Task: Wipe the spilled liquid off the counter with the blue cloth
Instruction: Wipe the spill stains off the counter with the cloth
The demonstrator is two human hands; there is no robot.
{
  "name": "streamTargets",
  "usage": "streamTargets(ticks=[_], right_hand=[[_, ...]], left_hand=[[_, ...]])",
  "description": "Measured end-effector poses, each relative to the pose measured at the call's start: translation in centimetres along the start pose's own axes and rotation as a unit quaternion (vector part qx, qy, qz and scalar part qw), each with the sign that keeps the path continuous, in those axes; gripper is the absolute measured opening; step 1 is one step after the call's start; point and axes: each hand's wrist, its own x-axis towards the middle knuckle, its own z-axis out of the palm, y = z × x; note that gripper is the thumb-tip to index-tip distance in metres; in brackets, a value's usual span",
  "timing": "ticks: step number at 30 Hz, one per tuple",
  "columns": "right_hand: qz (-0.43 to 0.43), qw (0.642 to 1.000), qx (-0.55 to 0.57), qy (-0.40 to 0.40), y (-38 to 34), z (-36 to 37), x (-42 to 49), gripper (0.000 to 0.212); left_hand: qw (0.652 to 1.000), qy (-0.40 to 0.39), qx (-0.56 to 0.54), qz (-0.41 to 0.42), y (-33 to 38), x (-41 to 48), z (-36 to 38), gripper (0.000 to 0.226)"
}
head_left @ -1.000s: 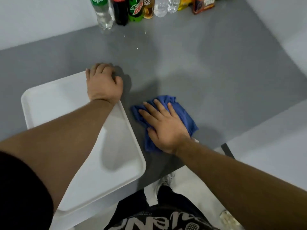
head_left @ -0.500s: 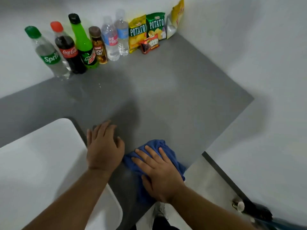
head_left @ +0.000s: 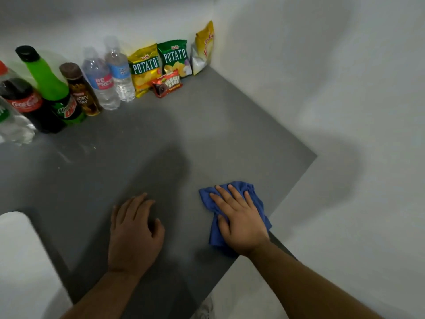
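Head view: we press the blue cloth [head_left: 238, 211] flat onto the grey table [head_left: 207, 139] with our right hand [head_left: 239, 217], fingers spread open on top, gripping nothing; the cloth lies at the table's near right edge, well apart from the bottles [head_left: 76, 88] along the far wall; our left hand [head_left: 134, 233] rests palm-down and empty on the table, left of the cloth, fingers loosely curled; no pooled liquid shows near the cloth, so we judge that zone largely wiped; small bright specks [head_left: 92, 148] remain on the table just in front of the bottles, possibly droplets; we judge that patch still pending.
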Motion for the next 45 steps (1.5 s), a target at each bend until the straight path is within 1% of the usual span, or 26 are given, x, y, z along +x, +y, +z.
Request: streamTargets(ticks=[5,11,16,19,22,25,27,29,33,36,38,41,45], right_hand=[[0.024,1.000,0.002,0.016,5.4,-1.8,2.3,0.060],[0.065,0.997,-0.012,0.028,11.6,-3.6,5.4,0.062],[0.101,0.995,-0.012,0.026,16.3,-5.3,7.9,0.065],[0.141,0.989,-0.012,0.037,19.1,-6.2,9.5,0.059],[0.185,0.982,-0.018,0.043,20.8,-6.9,11.0,0.057],[0.211,0.977,-0.021,0.036,20.9,-6.9,11.8,0.059],[0.220,0.975,-0.018,0.033,19.7,-6.7,12.1,0.060],[0.201,0.979,-0.022,0.032,17.0,-6.1,12.5,0.060],[0.087,0.995,-0.046,0.021,8.9,-3.6,11.6,0.060],[0.025,0.999,-0.045,0.006,2.4,-1.8,9.7,0.065],[-0.021,0.999,-0.044,-0.009,-2.2,-0.3,8.2,0.067],[-0.082,0.995,-0.038,-0.038,-9.1,1.8,6.2,0.064],[-0.142,0.986,-0.044,-0.081,-15.9,3.8,3.5,0.063]], left_hand=[[1.000,-0.001,0.000,0.010,2.6,1.9,1.7,0.052],[0.999,0.022,0.008,0.029,4.1,3.1,3.0,0.050],[1.000,0.010,0.022,0.021,4.1,3.0,3.1,0.052],[1.000,-0.001,0.015,0.006,3.8,2.4,2.8,0.053],[1.000,-0.001,0.009,-0.006,3.4,1.6,2.2,0.053],[1.000,0.007,0.005,-0.019,2.7,0.9,1.6,0.052],[1.000,0.014,0.003,-0.028,2.0,0.5,1.2,0.051],[0.999,0.025,0.006,-0.027,1.2,0.1,0.8,0.049],[0.998,0.053,0.000,-0.030,-0.5,-0.8,-0.7,0.047],[0.997,0.060,-0.023,-0.045,-1.5,-1.4,-2.2,0.047],[0.996,0.057,-0.036,-0.065,-2.1,-1.9,-3.4,0.049],[0.991,0.037,-0.062,-0.111,-3.0,-2.7,-5.4,0.050],[0.990,0.031,-0.045,-0.128,-4.6,-3.7,-7.4,0.048]])
